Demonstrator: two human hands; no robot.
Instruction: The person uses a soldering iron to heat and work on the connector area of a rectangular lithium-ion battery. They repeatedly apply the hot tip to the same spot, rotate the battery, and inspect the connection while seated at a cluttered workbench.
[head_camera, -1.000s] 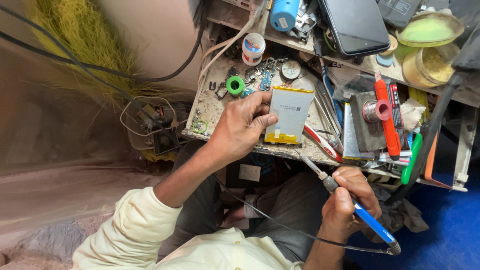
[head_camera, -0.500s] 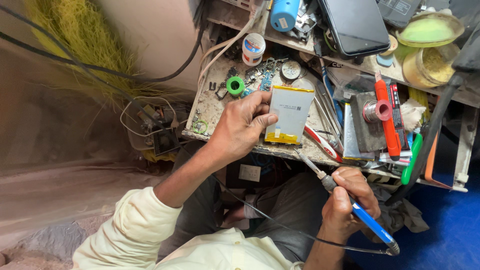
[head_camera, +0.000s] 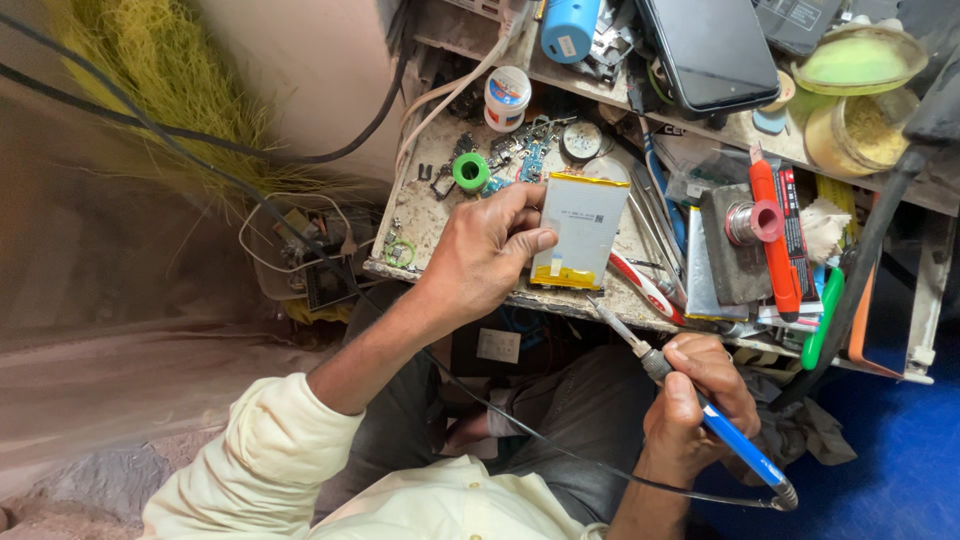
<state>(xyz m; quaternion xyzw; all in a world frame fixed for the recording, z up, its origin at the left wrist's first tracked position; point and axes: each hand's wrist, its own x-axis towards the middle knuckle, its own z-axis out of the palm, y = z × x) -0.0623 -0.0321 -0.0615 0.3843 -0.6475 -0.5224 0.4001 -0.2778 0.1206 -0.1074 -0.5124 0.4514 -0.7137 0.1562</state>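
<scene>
- Fingers of the left hand (head_camera: 487, 255) pinch the white battery pack (head_camera: 580, 232) by its nine o'clock edge, on the cluttered workbench (head_camera: 420, 215).
- Right hand (head_camera: 695, 400) wraps tight around the blue-handled soldering iron (head_camera: 690, 395), tip aimed at eleven o'clock, just beside the pack's yellow bottom edge.

I see a cluttered wooden workbench (head_camera: 440, 215) against a pale wall (head_camera: 300, 70), blue floor (head_camera: 900, 450) at right, daylight throughout.

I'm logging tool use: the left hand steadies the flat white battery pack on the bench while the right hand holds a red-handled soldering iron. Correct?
Not quite: in the head view the soldering iron in the right hand has a blue handle. The left hand does steady the battery pack.
</scene>
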